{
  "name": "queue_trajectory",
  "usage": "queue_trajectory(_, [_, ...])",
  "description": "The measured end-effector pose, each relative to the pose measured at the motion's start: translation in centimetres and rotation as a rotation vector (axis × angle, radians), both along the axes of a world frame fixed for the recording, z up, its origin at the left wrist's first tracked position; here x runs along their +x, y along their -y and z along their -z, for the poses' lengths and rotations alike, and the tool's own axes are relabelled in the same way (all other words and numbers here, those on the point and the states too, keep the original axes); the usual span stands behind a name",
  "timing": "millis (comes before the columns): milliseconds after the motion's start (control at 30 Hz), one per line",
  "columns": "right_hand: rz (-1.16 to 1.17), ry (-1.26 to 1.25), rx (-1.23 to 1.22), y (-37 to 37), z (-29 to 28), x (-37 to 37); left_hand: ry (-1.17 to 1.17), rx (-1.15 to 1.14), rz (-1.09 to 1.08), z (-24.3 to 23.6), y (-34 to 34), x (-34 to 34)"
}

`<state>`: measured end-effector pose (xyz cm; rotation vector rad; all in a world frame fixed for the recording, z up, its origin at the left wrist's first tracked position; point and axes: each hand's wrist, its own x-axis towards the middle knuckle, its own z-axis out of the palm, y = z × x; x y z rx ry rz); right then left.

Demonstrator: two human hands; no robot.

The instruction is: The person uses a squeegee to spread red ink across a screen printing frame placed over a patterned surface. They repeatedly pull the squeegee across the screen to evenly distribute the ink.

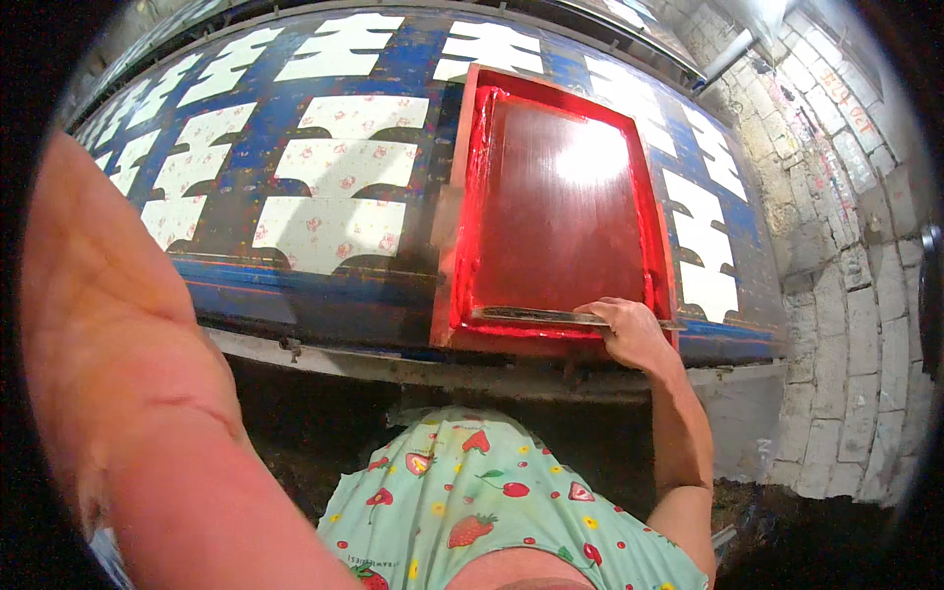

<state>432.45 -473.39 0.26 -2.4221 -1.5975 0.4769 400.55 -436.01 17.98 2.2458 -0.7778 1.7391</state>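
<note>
My right hand (pixel 629 330) is closed around the right part of a long, thin squeegee (pixel 536 316). The squeegee lies crosswise at the near end of a red screen-printing frame (pixel 454 236). Inside the frame, the dark red mesh (pixel 560 216) is shiny, with a bright reflection and thick red ink (pixel 479 187) along its edges. The frame rests flat on the long table, over the rows of cut fabric. Raised on the left, my bent left arm (pixel 147 344) is very close; its hand lies outside the picture.
On the long, blue-stained table (pixel 324 305) lie rows of pale fabric pieces. Left of the frame, one piece (pixel 344 177) bears pink flowers; to its right, another piece (pixel 703 246) looks plain white. A block wall (pixel 836 324) stands at the right, with a pipe (pixel 728 59) near its top.
</note>
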Motion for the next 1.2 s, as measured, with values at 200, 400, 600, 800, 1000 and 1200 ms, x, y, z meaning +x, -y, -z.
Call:
queue_trajectory(200, [0.089, 0.132, -0.079, 0.9, 2.2, -2.0, 0.048, -0.046, -0.025, 1.3, 0.0, -1.2])
queue_trajectory(400, [0.094, 0.208, 0.15, 1.6, 4.1, -3.3, 0.069, -0.087, -0.06, 1.3, -0.1, -0.4])
queue_trajectory(600, [0.051, 0.241, 0.272, 0.5, 5.1, -1.6, 0.144, -0.376, -0.33, 1.6, 0.5, 2.4])
queue_trajectory(800, [0.045, 0.344, 0.347, -3.5, 7.1, 4.7, 0.044, -0.684, -0.217, 7.4, -0.5, 12.8])
queue_trajectory(1000, [0.034, 0.348, 0.321, -10.6, 8.8, 17.0, -0.681, -1.331, -0.77, 25.4, 3.0, 21.6])
queue_trajectory(1200, [0.041, 0.425, 0.345, -19.6, 11.1, 30.5, -0.823, -1.279, -0.906, 31.2, 5.4, 22.5])
